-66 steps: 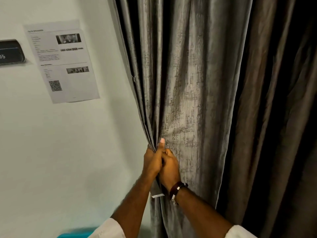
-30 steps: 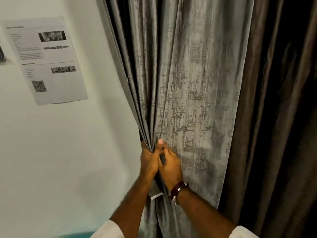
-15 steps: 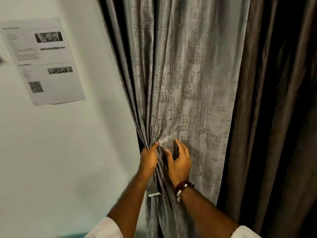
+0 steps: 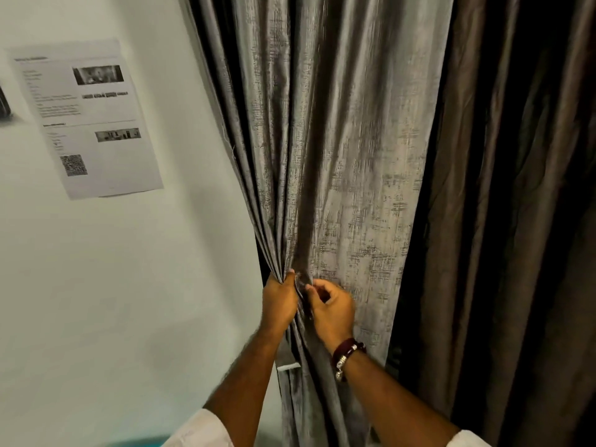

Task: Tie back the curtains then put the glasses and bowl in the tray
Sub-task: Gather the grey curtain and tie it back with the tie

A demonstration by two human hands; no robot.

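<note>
A grey textured curtain [image 4: 348, 162] hangs in front of me, its left folds gathered into a bunch. My left hand [image 4: 279, 306] grips the gathered left edge of the curtain. My right hand [image 4: 332, 312], with a dark red bracelet at the wrist, has its fingers curled into the folds right beside the left hand; a dark strip shows between the two hands. A short grey tieback end [image 4: 287, 359] with a white tip hangs below the hands. The glasses, bowl and tray are out of view.
A darker brown curtain [image 4: 516, 221] hangs to the right. A white wall [image 4: 113, 301] is on the left with a printed sheet [image 4: 87, 121] taped to it. A teal edge [image 4: 142, 441] shows at the bottom.
My right hand, spread flat on the curtain half a second ago, has curled its fingers into the folds next to the left hand. The left hand keeps its grip.
</note>
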